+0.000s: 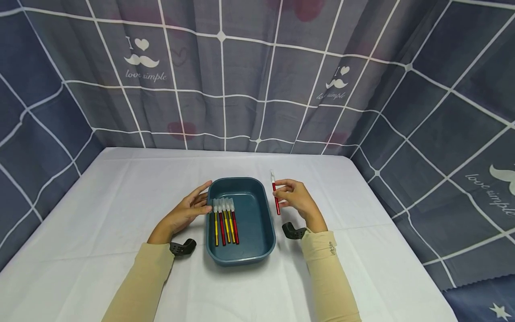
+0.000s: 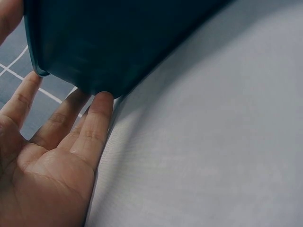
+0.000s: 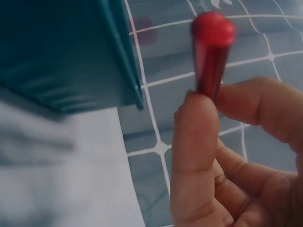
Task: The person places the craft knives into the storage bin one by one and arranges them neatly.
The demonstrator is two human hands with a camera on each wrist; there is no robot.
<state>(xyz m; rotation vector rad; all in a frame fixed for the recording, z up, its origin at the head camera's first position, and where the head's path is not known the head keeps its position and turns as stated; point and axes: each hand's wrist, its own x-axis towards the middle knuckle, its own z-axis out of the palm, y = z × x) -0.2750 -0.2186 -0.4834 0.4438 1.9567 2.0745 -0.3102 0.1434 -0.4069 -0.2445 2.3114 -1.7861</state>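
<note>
A dark teal plastic tray [image 1: 254, 250] sits in front of me. Several capped craft knives [image 1: 226, 226], red and gold with clear caps, lie side by side along its left half. My left hand [image 1: 186, 213] holds the tray's left wall, its thumb over the rim and its fingers against the outside. From the left wrist, fingertips [image 2: 102, 101] show right at the tray's outer edge. To the right of the tray, my right hand [image 1: 297, 197] pinches a red craft knife [image 1: 276, 203] between thumb and fingers, clear cap pointing away; its red end [image 3: 213, 33] faces the right wrist camera.
A white cloth [image 1: 100, 223] covers the table. Dark grid-patterned curtains [image 1: 249, 76] stand behind it and at both sides. Each wrist wears a black mount [image 1: 293, 231].
</note>
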